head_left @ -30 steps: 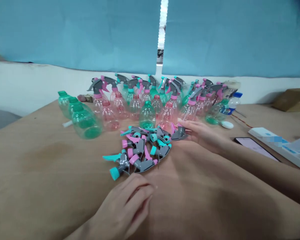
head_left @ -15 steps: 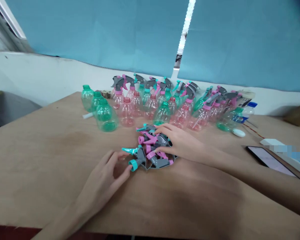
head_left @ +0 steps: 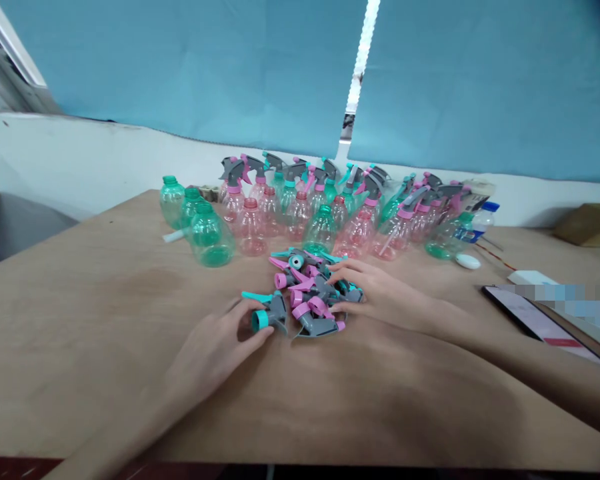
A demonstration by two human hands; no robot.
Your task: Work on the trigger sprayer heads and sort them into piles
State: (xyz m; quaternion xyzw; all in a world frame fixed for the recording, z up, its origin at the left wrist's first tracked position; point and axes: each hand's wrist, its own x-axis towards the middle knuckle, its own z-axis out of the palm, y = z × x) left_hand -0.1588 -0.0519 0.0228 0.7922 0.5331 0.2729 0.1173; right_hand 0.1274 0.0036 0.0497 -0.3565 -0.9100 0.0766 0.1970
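Observation:
My left hand (head_left: 215,340) has its thumb and fingers around a grey trigger spray head with a teal collar and teal trigger (head_left: 261,320), at the left of a heap. That heap of loose grey, pink and teal spray heads (head_left: 320,325) lies on the wooden table. My right hand (head_left: 375,290) rests at the heap's right side, its thumb and fingers apart, touching or just over the pieces there. Its fingertips partly cover some spray heads. Behind the heap stand uncapped bottles, among them a green one (head_left: 321,230) and a pink one (head_left: 253,233).
Several bottles with spray heads fitted (head_left: 373,200) stand behind the uncapped ones. Three green open bottles (head_left: 211,240) are at the left. To the right lie a phone (head_left: 535,320), a white oval object (head_left: 468,261) and a bottle with a blue cap (head_left: 484,217). A brown box (head_left: 587,223) sits far right.
My left hand has closed further around the teal spray head, which has shifted slightly left and turned. My right hand has moved right across the heap, uncovering more spray heads.

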